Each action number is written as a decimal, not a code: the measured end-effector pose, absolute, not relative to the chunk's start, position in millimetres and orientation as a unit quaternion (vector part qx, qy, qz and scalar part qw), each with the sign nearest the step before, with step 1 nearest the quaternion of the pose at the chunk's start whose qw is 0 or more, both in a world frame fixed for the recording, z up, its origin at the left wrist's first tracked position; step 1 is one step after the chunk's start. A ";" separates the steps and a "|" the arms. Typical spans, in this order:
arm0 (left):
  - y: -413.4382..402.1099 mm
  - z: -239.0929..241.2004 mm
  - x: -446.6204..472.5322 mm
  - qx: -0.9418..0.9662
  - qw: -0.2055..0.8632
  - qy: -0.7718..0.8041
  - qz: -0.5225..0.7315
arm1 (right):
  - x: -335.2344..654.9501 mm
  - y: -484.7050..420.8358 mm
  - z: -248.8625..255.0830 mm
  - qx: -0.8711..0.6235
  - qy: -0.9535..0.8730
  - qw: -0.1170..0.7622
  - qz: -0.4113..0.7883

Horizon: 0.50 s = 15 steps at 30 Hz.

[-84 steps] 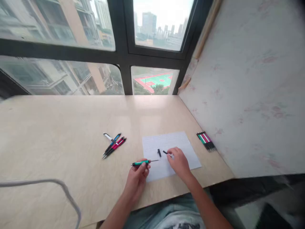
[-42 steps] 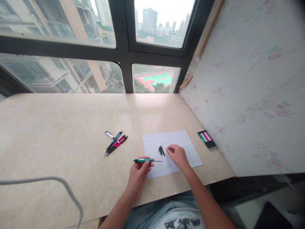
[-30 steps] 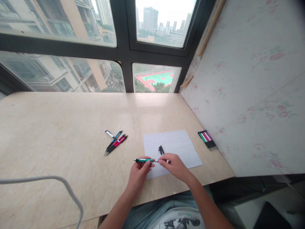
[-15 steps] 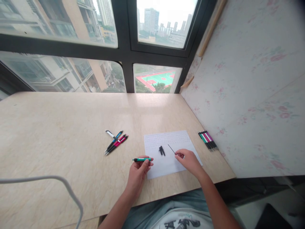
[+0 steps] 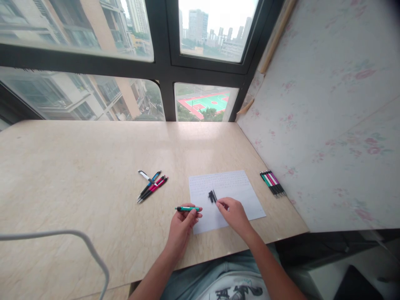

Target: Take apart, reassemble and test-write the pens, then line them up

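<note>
Pinched in my left hand (image 5: pixel 184 223) is a green pen barrel (image 5: pixel 187 209), lying nearly level over the left edge of a written paper sheet (image 5: pixel 240 183). Between the fingertips of my right hand (image 5: pixel 231 210) is a thin dark pen refill (image 5: pixel 214 195), its far end pointing up and away. Close to its left, small black pen parts (image 5: pixel 210 196) lie on the paper. Whether the refill touches the paper, I cannot tell.
Left of the paper lies a loose pile of pens (image 5: pixel 153 189), pink, blue and white. A neat row of several pens (image 5: pixel 273 183) lies by the papered wall (image 5: pixel 328 125). A grey cable (image 5: pixel 78 234) curves across the table's front left.
My right hand has moved left with the refill, bringing it beside the small black parts. My left hand and the green barrel have barely shifted.
</note>
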<state>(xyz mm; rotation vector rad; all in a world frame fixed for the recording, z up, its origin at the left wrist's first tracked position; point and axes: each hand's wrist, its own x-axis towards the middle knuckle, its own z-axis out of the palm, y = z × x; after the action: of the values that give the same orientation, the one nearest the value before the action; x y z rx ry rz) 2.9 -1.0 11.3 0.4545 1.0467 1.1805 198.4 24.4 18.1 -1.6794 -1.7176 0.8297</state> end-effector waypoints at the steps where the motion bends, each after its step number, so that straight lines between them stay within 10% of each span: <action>1: -1.2 11.0 3.1 0.208 0.683 0.464 0.524 | 193.0 23.0 19.8 -0.618 -0.637 0.303 0.347; 15: -3.9 18.2 0.8 0.328 0.596 0.512 0.524 | 140.5 0.1 15.8 -0.478 -0.256 0.433 0.720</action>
<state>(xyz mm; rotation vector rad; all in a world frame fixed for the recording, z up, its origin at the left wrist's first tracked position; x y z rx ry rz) 0.8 -3.9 18.2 0.7617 1.1898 1.2160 140.5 0.1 15.8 -1.1919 -0.6382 1.7947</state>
